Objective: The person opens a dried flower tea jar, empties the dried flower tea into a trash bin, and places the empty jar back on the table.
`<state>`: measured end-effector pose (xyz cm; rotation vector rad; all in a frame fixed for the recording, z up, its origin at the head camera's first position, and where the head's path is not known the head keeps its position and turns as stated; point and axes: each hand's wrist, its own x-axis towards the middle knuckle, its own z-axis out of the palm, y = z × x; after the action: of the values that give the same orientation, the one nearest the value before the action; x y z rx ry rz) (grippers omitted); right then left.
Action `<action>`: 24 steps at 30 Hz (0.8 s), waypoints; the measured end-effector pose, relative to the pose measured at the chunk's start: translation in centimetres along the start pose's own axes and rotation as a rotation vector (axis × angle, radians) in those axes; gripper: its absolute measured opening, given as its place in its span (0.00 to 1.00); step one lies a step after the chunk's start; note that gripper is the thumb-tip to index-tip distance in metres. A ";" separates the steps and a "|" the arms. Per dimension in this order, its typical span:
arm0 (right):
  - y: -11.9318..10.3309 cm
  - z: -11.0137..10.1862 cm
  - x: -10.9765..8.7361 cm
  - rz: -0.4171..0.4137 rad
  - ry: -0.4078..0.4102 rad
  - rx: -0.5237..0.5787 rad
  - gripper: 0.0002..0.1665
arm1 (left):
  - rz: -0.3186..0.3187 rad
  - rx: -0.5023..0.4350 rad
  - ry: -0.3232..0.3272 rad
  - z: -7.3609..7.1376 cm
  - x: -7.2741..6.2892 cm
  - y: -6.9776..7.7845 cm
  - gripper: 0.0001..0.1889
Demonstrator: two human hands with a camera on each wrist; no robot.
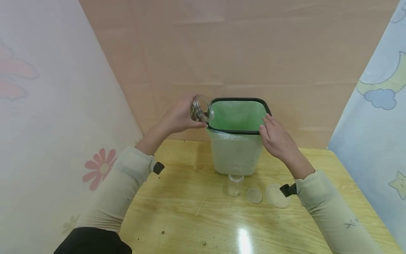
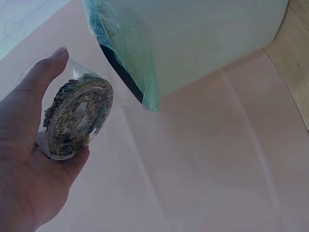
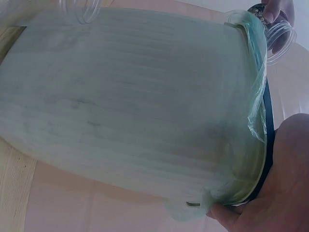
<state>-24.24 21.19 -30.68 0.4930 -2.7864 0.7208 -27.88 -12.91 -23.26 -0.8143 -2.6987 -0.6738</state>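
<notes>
My left hand (image 1: pixel 185 114) grips a clear jar (image 1: pixel 197 112), tilted with its open mouth toward the trash bin at the bin's left rim. Dark dried bits, like loose tea or herbs, lie against the jar's bottom (image 2: pixel 79 116) in the left wrist view. The pale bin (image 1: pixel 236 151) has a black rim and a green bag lining it. At the bin's right rim is my right hand (image 1: pixel 279 137), its thumb and fingers holding the edge; the right wrist view shows the thumb (image 3: pixel 224 215) beneath the rim.
In front of the bin stands an empty clear jar (image 1: pixel 235 183). To its right lie a round translucent lid (image 1: pixel 254 195) and a larger pale disc (image 1: pixel 277 195). A thin stick (image 1: pixel 201 204) and small crumbs (image 1: pixel 204 243) are on the wooden table (image 1: pixel 177 176). Walls rise behind and beside.
</notes>
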 end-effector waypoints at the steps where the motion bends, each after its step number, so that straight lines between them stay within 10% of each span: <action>1: 0.0 0.0 0.0 -0.001 0.000 -0.002 0.38 | -0.001 0.005 -0.001 0.0 0.1 0.0 0.54; 24: 0.1 0.0 -0.2 -0.003 -0.017 -0.027 0.39 | -0.020 0.064 0.021 0.8 1.4 1.0 0.55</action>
<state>-24.06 21.27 -30.81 0.5008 -2.8063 0.6811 -28.55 -11.10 -23.09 -0.7612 -2.6976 -0.5943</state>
